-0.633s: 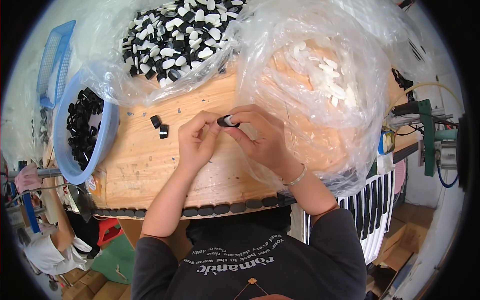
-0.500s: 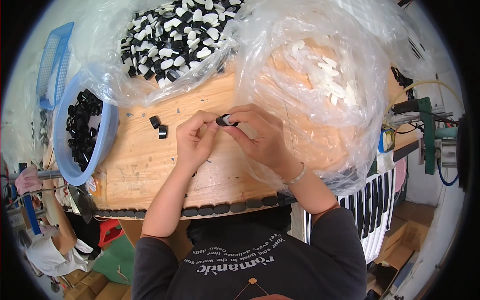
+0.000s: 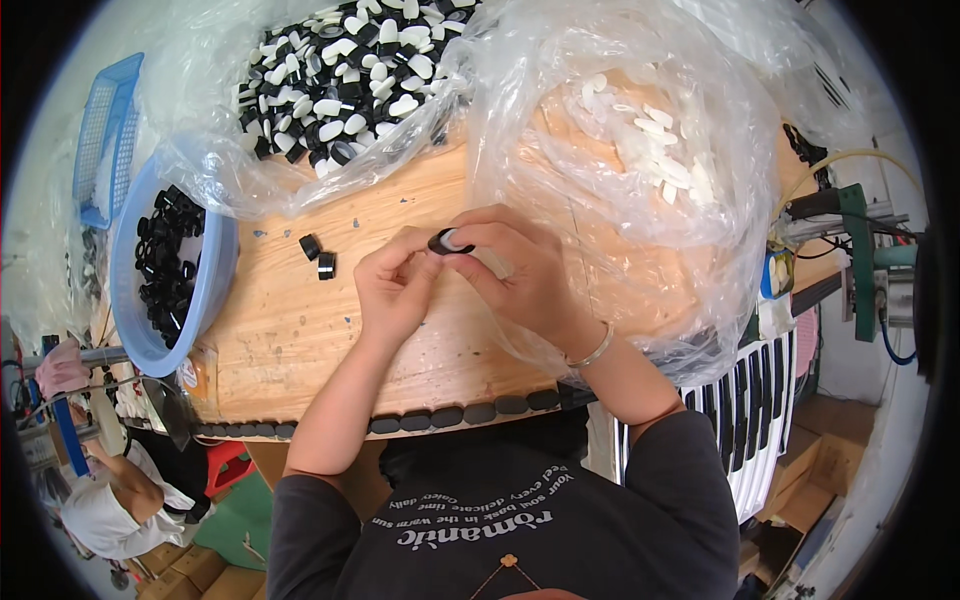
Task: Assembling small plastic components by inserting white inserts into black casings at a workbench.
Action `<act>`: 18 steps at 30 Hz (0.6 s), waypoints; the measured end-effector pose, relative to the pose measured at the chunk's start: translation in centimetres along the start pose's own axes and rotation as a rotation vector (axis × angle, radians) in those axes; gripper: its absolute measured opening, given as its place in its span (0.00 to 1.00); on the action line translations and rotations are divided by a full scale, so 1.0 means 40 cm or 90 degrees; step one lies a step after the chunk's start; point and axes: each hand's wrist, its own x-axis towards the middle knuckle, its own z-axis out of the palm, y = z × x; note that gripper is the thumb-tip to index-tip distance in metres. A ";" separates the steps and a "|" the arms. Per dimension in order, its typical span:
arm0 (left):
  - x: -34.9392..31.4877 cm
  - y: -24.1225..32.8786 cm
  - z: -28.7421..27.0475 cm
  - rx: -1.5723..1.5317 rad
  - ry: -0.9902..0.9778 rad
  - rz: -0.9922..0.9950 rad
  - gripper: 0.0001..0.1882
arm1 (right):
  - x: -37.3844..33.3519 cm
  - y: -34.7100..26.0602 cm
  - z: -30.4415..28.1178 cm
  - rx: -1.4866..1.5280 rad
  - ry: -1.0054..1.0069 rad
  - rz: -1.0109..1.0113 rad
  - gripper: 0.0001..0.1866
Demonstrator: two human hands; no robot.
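Observation:
A small black ring-shaped part (image 3: 440, 243) with a whitish oval piece in it is held above the middle of the wooden table. My left hand (image 3: 398, 285) pinches its left side between thumb and fingertips. From the right, my right hand (image 3: 518, 262) closes on it too, its index finger over the whitish piece and its thumb below. The fingers hide part of it. Two loose black parts (image 3: 318, 256) lie on the table left of my left hand. My right wrist wears a bangle and rests near the clear plastic bag.
A blue basin (image 3: 222, 270) of black parts stands on the left. Black parts with white pieces are heaped at the back (image 3: 345, 85) on plastic sheeting. White oval pieces (image 3: 665, 160) lie in a clear bag (image 3: 600, 270) at right. A green-framed machine (image 3: 853, 265) stands far right.
The black part has turned slightly in my fingers, so its ring shape shows more. My left hand has shifted a little to the right. Both hands still hold the part.

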 end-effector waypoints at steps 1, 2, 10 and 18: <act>0.008 0.006 0.002 0.054 -0.017 0.098 0.05 | 0.004 0.001 0.000 0.001 0.001 0.001 0.10; 0.015 0.011 0.005 0.106 -0.038 0.194 0.05 | 0.005 0.004 -0.002 -0.021 -0.005 -0.030 0.10; 0.043 0.055 -0.016 0.445 -0.138 0.415 0.10 | 0.006 0.000 -0.024 -0.076 -0.050 -0.046 0.08; 0.039 0.038 -0.019 0.371 -0.123 0.354 0.10 | 0.001 -0.005 -0.022 -0.057 -0.052 -0.057 0.08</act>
